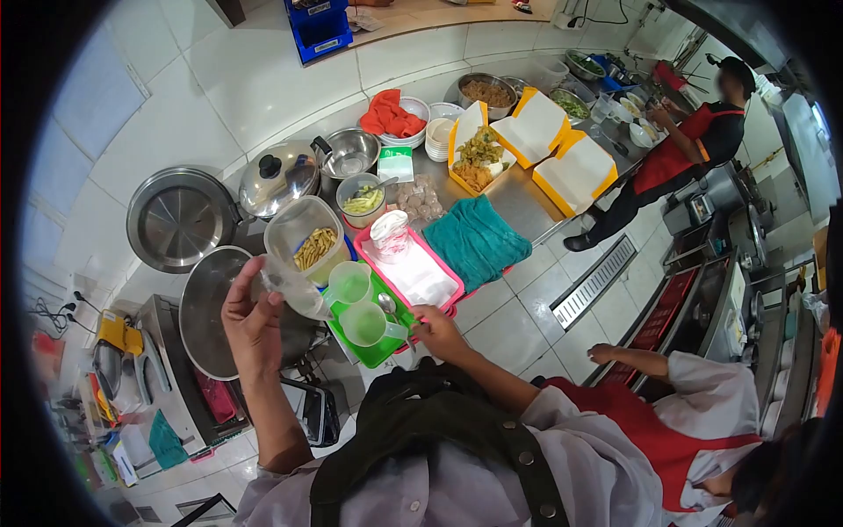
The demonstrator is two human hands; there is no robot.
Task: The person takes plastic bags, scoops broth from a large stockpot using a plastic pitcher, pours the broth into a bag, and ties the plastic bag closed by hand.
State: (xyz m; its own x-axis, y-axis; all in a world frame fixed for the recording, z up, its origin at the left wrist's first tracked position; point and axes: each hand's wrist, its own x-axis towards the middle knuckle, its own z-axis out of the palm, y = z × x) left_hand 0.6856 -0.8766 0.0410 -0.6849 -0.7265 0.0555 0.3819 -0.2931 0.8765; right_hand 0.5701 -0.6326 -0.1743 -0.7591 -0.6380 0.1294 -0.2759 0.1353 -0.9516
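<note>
Food [479, 158] already lies in 1 yellow box [466, 126], other open boxes [576, 172] seem unfilled, the left hand [250, 327] pinches clear plastic [303, 294], and the right hand's [440, 334] grasp I cannot tell.

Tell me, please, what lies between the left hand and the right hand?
The head view shows clear plastic at the left hand, then a green tray with two clear cups and a metal spoon, before the right hand.
</note>
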